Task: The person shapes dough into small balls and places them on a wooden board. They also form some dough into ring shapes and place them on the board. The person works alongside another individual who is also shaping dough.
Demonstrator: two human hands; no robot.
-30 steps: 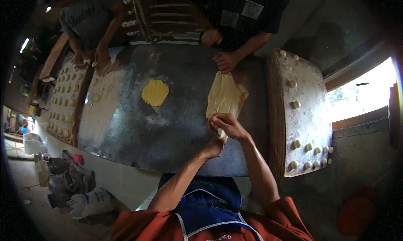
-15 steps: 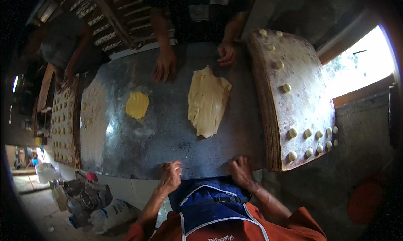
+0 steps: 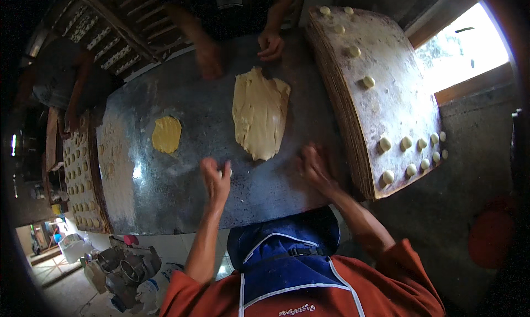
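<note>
On the dark tabletop [image 3: 199, 201] lies a long, pale slab of dough [image 3: 260, 115] with a smooth, smeared surface. A smaller yellow flattened mass [image 3: 167, 135] sits to its left. My left hand [image 3: 215, 176] is over the near part of the table with fingers curled; a small pale bit shows at them, too small to name. Right of the slab's near end, my right hand [image 3: 316, 167] is low over the tabletop, its fingers smeared by motion. Neither hand touches the slab.
A stack of trays [image 3: 353, 118] stands at right, with several small dough balls [image 3: 385, 144] on its top sheet. Another ball-covered tray [image 3: 77, 179] is at far left. Across the table are a co-worker's hands [image 3: 270, 45]. Metal containers [image 3: 131, 270] crowd the lower left.
Both my hands have moved forward from the near table edge over the tabletop. Across from me, the co-worker's left-side hand has shifted and is blurred. The whole view has tilted slightly.
</note>
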